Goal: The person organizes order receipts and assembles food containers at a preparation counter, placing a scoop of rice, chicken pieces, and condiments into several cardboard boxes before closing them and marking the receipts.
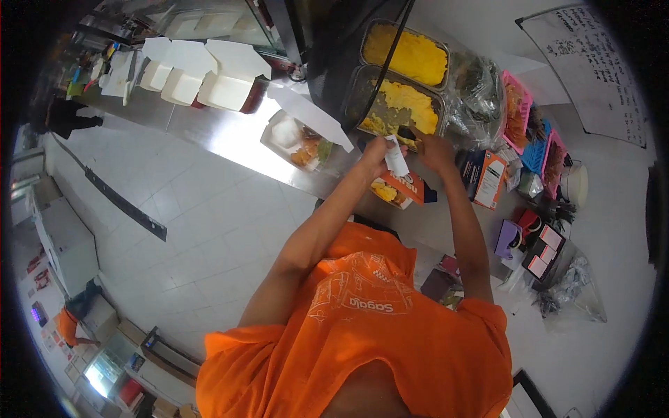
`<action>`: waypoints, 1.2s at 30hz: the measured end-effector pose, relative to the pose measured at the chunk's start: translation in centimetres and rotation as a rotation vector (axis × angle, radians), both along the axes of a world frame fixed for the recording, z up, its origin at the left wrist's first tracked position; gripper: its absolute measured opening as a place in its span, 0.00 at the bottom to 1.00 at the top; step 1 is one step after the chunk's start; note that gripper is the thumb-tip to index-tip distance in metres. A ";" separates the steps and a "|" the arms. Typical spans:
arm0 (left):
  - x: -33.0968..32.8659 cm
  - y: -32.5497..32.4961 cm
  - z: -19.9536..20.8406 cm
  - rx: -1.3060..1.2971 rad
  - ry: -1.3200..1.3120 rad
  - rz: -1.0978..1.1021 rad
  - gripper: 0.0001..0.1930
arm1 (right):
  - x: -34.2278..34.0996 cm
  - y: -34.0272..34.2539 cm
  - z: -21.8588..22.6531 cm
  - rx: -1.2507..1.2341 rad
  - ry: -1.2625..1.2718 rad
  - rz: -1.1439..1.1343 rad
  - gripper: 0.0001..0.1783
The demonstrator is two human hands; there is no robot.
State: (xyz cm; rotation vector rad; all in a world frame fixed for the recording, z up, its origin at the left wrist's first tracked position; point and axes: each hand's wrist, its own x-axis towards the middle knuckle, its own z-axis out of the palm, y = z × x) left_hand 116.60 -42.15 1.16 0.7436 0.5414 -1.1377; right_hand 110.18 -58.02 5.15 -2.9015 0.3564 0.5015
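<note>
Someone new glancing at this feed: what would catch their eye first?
Probably the bright orange shirt, filling the lower middle of the view. Next, perhaps, the vivid yellow food in two trays at the top, right of centre, then the white paper slip in the left hand just below them.

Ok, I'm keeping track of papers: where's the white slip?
In the head view, right of centre, the white slip is in the left hand, just above the open orange carton.
</note>
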 end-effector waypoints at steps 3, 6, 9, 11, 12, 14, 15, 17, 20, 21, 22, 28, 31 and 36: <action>0.0 0.2 -0.9 -0.009 -0.050 -0.011 0.17 | -0.1 1.0 -0.3 0.007 -0.046 -0.029 0.29; -0.4 -0.2 -1.4 -0.019 -0.045 0.017 0.17 | -0.1 0.1 -2.2 -0.011 0.007 -0.056 0.30; -0.5 0.8 -2.3 -0.042 -0.092 0.054 0.17 | 0.0 0.0 -2.4 0.045 0.000 0.040 0.30; -0.3 1.1 -2.5 -0.072 -0.136 0.062 0.17 | 1.0 -0.4 -1.0 0.079 0.167 0.120 0.29; -0.5 1.3 -2.5 -0.097 -0.147 0.087 0.18 | 1.4 -1.7 -2.9 0.082 0.164 0.130 0.29; -1.1 0.1 -1.6 -0.142 -0.159 0.079 0.18 | 1.8 -6.9 -7.1 0.231 0.091 0.190 0.27; -1.0 0.3 -1.4 -0.125 -0.141 0.085 0.17 | 3.5 -7.0 -6.5 0.237 0.089 0.201 0.27; -1.0 0.8 -0.5 -0.106 -0.124 0.089 0.17 | 6.6 -7.1 -3.7 0.476 0.424 0.001 0.29; -0.8 1.4 0.3 -0.062 -0.122 0.025 0.16 | 7.5 -9.3 -4.4 0.742 0.551 -0.254 0.15; -0.7 1.8 0.0 -0.087 -0.094 0.021 0.16 | 7.9 -9.5 -3.9 0.798 0.665 -0.350 0.15; -0.7 2.1 0.3 -0.112 -0.061 0.021 0.15 | 7.8 -9.5 -3.9 0.797 0.670 -0.342 0.15; -2.8 8.4 6.4 -0.001 -0.256 -0.103 0.16 | 2.6 -9.5 -1.7 1.208 0.266 -0.772 0.15; -3.2 15.3 7.4 0.083 -0.301 0.050 0.16 | -1.3 -7.9 1.1 1.294 0.075 -0.830 0.12; 2.7 26.7 4.5 0.518 -0.575 0.316 0.16 | -3.4 4.1 7.6 1.719 0.076 -0.968 0.06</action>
